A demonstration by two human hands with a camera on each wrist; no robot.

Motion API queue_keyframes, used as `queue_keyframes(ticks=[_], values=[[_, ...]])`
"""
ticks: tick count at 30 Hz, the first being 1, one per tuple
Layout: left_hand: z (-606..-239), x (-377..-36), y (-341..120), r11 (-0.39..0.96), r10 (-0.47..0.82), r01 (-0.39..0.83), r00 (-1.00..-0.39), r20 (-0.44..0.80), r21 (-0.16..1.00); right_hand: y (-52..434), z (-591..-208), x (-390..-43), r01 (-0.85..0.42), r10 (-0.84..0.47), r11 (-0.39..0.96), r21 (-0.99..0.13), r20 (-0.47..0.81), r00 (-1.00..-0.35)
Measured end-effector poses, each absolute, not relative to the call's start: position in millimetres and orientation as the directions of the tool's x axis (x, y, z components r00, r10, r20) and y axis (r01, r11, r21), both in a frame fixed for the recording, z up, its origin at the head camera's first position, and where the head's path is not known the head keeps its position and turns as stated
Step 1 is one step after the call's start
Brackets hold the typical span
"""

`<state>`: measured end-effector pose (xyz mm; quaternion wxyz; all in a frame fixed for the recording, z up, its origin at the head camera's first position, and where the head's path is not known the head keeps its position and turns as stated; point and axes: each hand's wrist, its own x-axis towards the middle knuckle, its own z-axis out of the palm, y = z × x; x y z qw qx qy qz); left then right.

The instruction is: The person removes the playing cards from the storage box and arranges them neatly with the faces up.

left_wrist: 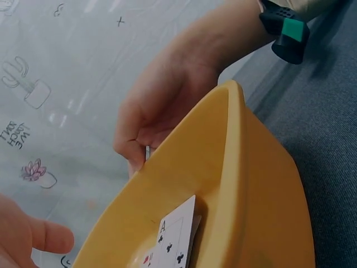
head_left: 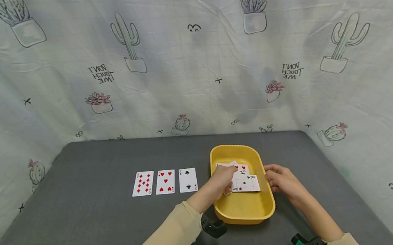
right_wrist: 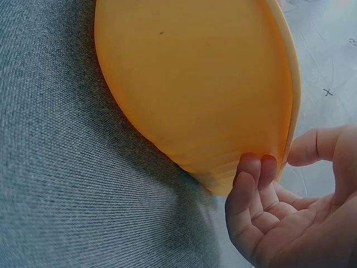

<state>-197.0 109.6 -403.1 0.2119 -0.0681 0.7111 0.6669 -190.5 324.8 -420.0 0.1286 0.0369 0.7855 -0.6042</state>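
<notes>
The left hand [head_left: 223,179] is reaching into the yellow tub [head_left: 246,211], its fingers curling down onto the loose cards [head_left: 244,180] lying inside; whether it is actually pinching a card cannot be told, as the fingertips are hidden in the head view and the left wrist view is catching only a thumb tip [left_wrist: 33,237]. The right hand [head_left: 282,180] is gripping the tub's right rim, fingers curling against the outer wall [right_wrist: 254,178] and the thumb [right_wrist: 315,146] lying over the edge. The topmost card in the tub is showing an ace of clubs [left_wrist: 174,237]. The tub is sitting on the grey table [head_left: 85,236]. To its left, three face-up cards are lying in a row: a nine of diamonds [head_left: 143,183], a five of hearts [head_left: 165,182] and a two of clubs [head_left: 187,180], just beside one another. A cactus-print cloth [head_left: 187,49] is hanging behind the table.
</notes>
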Motion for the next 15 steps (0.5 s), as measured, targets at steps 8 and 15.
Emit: queue_keyframes(ticks=[8,15], values=[[-404.1,-196.8,109.1,0.072,0.160,-0.371,-0.912,-0.378,0.926,325.6,-420.7,-190.2,0.208,-0.111,0.251,-0.945,-0.242,-0.964],[-407.6,-194.4,110.2,-0.126,0.240,-0.412,-0.895,-0.376,0.902,325.6,-421.6,-188.9,0.203,-0.106,0.260,-0.944,-0.236,-0.966]])
